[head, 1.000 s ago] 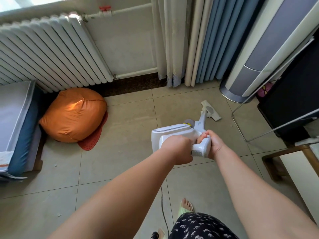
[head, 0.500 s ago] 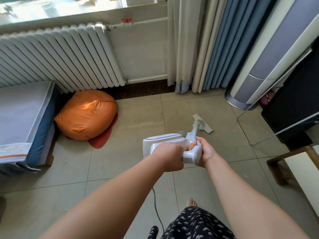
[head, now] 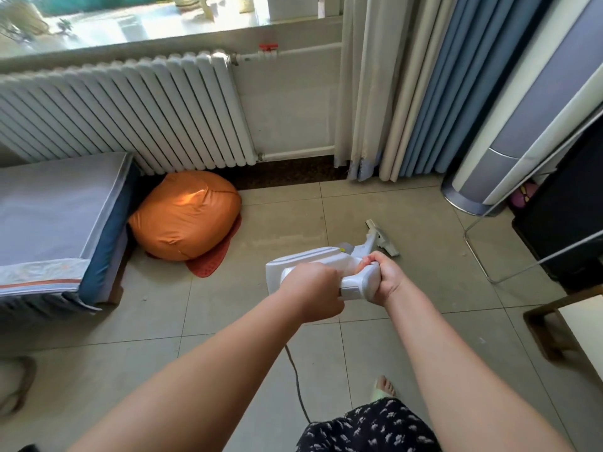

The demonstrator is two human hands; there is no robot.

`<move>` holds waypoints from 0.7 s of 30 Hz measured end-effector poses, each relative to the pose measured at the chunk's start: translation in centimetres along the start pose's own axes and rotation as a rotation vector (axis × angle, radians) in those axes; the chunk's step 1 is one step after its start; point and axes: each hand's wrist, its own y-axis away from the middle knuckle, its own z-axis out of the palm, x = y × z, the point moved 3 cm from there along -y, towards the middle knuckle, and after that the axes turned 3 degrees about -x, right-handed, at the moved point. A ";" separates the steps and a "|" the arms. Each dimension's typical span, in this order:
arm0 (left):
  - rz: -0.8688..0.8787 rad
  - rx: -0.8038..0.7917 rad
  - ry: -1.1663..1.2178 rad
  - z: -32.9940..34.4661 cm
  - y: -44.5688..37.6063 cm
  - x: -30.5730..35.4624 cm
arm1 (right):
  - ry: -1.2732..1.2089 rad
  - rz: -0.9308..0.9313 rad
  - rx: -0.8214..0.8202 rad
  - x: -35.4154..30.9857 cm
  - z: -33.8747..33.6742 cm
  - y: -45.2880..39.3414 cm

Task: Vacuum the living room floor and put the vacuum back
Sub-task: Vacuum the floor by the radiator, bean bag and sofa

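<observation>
A white corded stick vacuum (head: 310, 262) is held out in front of me over the beige tiled floor (head: 248, 318). My left hand (head: 313, 291) grips the near part of its handle. My right hand (head: 386, 277) grips the handle's right end. The wand runs away from me to the flat nozzle (head: 381, 237), which lies on the tiles ahead. The grey cord (head: 295, 380) trails back between my arms toward my legs.
An orange beanbag (head: 186, 218) on a red mat sits below the white radiator (head: 130, 115). A blue-edged mattress (head: 55, 216) is at the left. Curtains (head: 391, 93), a tall floor unit (head: 509, 132), a wire stand (head: 489, 243) and a wooden table (head: 567, 318) crowd the right.
The vacuum has been drawn back toward me, its nozzle now farther from the curtains. My view has lifted, showing the windowsill. Both hands keep their grip.
</observation>
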 end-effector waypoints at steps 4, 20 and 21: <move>-0.019 0.021 0.047 0.6 -0.6 -0.2 | 0.023 0.004 0.026 -0.7 0.3 -1.0; -0.057 -0.034 0.090 0.2 -13.3 2.7 | 0.017 0.119 0.047 -11.9 -0.8 -7.3; -0.059 -0.037 0.090 0.0 -15.0 3.0 | 0.007 0.132 0.046 -13.2 -0.7 -8.0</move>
